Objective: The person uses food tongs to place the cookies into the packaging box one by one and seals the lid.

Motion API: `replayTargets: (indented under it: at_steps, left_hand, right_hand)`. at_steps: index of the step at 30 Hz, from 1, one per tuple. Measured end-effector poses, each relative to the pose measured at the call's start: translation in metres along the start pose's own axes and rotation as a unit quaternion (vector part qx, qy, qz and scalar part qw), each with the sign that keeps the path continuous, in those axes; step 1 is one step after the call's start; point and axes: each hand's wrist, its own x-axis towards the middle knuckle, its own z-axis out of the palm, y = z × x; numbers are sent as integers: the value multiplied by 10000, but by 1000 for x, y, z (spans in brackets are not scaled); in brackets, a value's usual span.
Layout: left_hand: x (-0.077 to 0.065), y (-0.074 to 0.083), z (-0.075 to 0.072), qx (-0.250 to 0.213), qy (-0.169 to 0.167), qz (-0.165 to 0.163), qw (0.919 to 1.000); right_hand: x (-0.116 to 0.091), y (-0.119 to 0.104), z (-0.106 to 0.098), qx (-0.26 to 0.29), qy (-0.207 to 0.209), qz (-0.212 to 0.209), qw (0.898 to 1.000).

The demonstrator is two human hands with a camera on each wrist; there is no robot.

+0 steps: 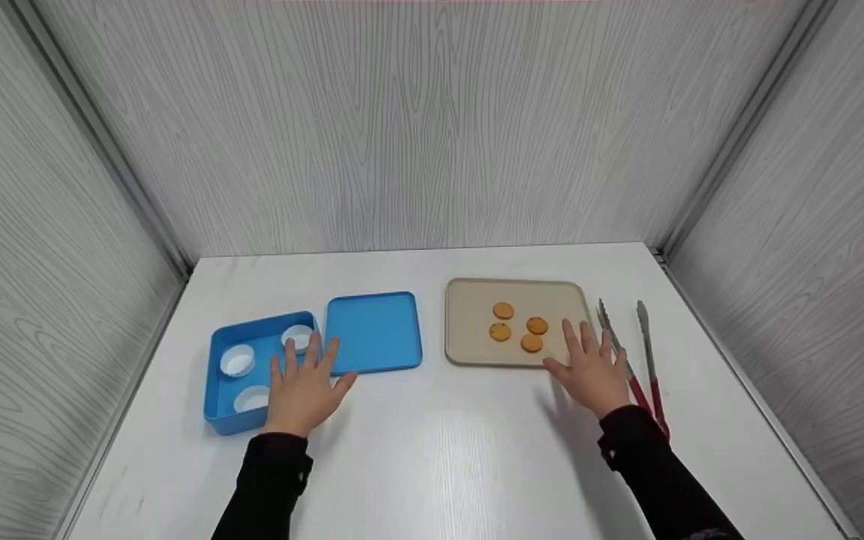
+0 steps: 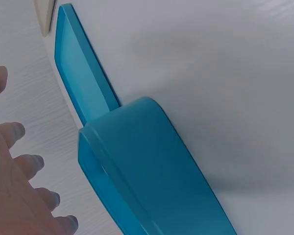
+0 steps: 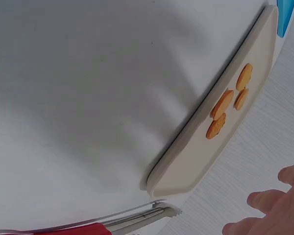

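Observation:
My left hand [image 1: 303,394] is spread with straight fingers over the near right corner of a blue box [image 1: 233,425], holding nothing. Inside the box are 3 white paper cups [image 1: 238,361], one partly hidden by my fingers. A flat blue lid [image 1: 373,332] lies right of the box. My right hand [image 1: 593,375] has its fingers spread above the near right corner of a beige tray [image 1: 469,300], also holding nothing. Several round cookies [image 1: 503,310] rest on the tray. Red-handled metal tongs [image 1: 646,345] lie spread apart beside that hand, which partly covers one arm.
Everything stands on a white table [image 1: 432,450]. A grey wood-grain panel [image 1: 417,127] rises behind the table, with similar panels on the left [image 1: 42,285] and right [image 1: 807,262]. Between the lid and the tray runs a narrow strip of tabletop.

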Motion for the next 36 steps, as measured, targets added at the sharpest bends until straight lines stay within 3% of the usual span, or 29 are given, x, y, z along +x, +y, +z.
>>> replayTargets:
  at_steps: [10, 20, 24, 30, 36]
  left_hand:
    - [4, -37, -25, -633, -307, -567, 9959]
    - [-8, -84, -37, -969, 101, -1209, 9879]
    - [-14, -98, -36, -1155, 84, -1468, 9824]
    - [-19, -119, -31, -1638, 64, -2097, 9639]
    - [-25, -133, -21, -2622, 159, -2627, 9284]
  right_hand:
    - [-3, 25, -12, 54, 203, 129, 9997]
    - [-12, 59, -17, 39, 695, 432, 9966]
    - [-16, 72, -14, 35, 901, 730, 9932]
    - [-22, 90, -7, -36, 799, 1173, 9899]
    - [-25, 104, -1, 129, 131, 1674, 9857]
